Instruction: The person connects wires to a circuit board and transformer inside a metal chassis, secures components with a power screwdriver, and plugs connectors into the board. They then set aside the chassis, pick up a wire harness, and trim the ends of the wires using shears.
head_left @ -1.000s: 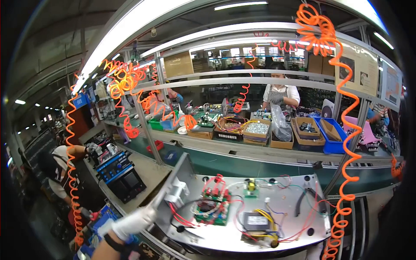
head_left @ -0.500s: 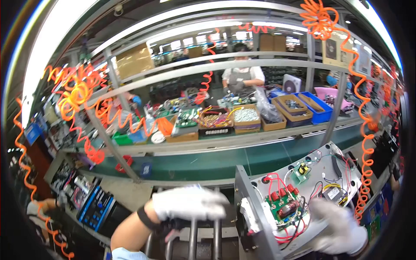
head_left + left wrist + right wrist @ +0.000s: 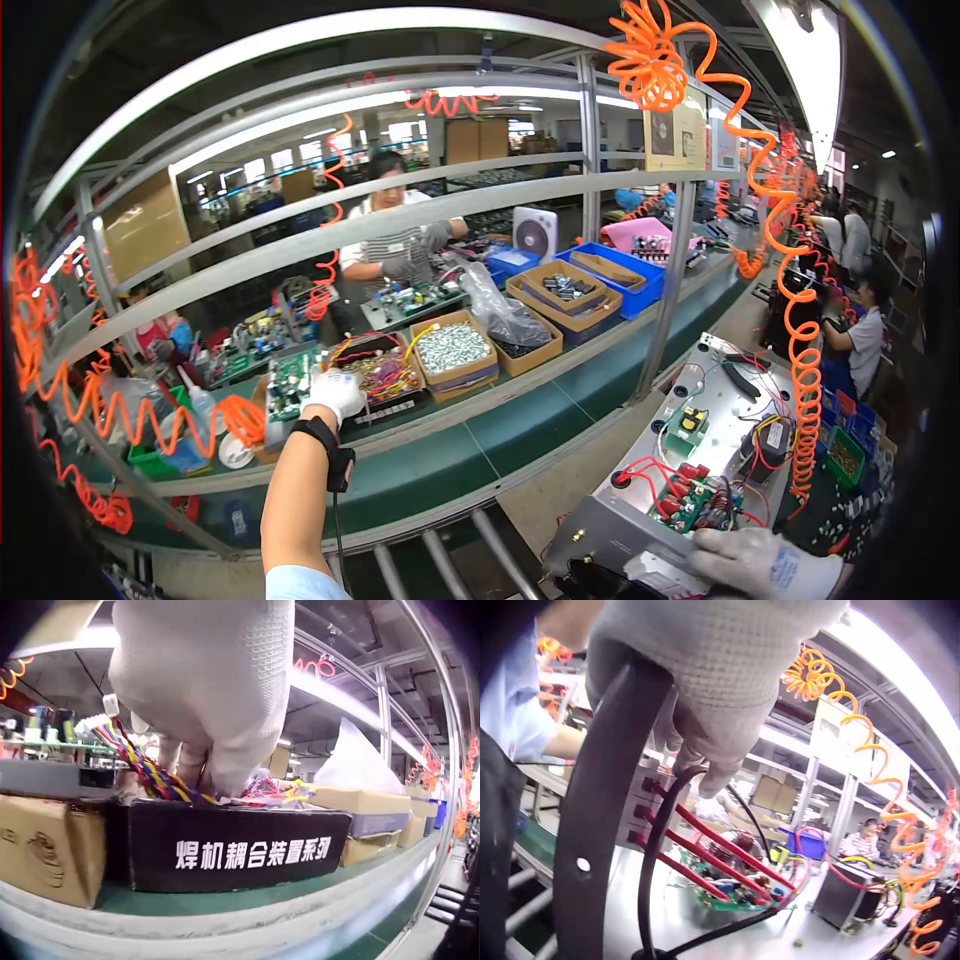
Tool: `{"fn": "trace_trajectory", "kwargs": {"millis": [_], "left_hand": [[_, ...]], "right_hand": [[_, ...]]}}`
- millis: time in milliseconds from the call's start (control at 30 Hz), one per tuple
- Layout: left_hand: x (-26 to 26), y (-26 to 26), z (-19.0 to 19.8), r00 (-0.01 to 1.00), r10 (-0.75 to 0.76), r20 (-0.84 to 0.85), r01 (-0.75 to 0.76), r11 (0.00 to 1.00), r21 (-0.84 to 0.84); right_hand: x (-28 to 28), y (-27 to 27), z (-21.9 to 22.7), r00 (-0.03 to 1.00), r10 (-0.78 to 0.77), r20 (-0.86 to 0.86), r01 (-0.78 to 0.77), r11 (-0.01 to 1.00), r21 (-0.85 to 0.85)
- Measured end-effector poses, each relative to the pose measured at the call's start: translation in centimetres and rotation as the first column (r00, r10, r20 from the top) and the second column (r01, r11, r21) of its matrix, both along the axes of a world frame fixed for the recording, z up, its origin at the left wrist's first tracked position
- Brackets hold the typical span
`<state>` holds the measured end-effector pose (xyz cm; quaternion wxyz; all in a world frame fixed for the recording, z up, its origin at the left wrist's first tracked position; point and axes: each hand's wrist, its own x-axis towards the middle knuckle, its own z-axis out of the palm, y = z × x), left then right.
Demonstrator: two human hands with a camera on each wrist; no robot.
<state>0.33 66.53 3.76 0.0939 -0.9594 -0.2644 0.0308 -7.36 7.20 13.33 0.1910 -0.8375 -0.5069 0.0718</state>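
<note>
My white-gloved left hand reaches across the green bench into a black cardboard box of wires. In the left wrist view its fingers point down among twisted coloured wires with white plugs. The box's front wall hides the fingertips, so I cannot tell if they pinch a wire. At lower right, my gloved right hand grips the panel edge of an open metal chassis, fingers curled over it beside a black cable. Inside sit a green circuit board with red wires and a dark transformer.
Left of the wire box stands a carton with circuit boards. To its right are a carton of small metal parts, a plastic bag and a blue bin. Metal rails cross overhead; an orange coiled hose hangs right. Rollers lie below.
The view has swung right. My left hand has moved from beside the chassis, over the rollers, forward into the wire box. My right hand has come into view and moved onto the chassis panel edge.
</note>
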Motion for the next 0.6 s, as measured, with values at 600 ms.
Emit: {"fn": "trace_trajectory", "kwargs": {"millis": [600], "left_hand": [[3.6, 3.7, 6.9, 0.577, -0.446, 0.684, -0.122, 0.781, 0.613]], "right_hand": [[3.6, -1.5, -4.4, 0.992, -0.124, 0.013, 0.123, 0.99, 0.066]]}}
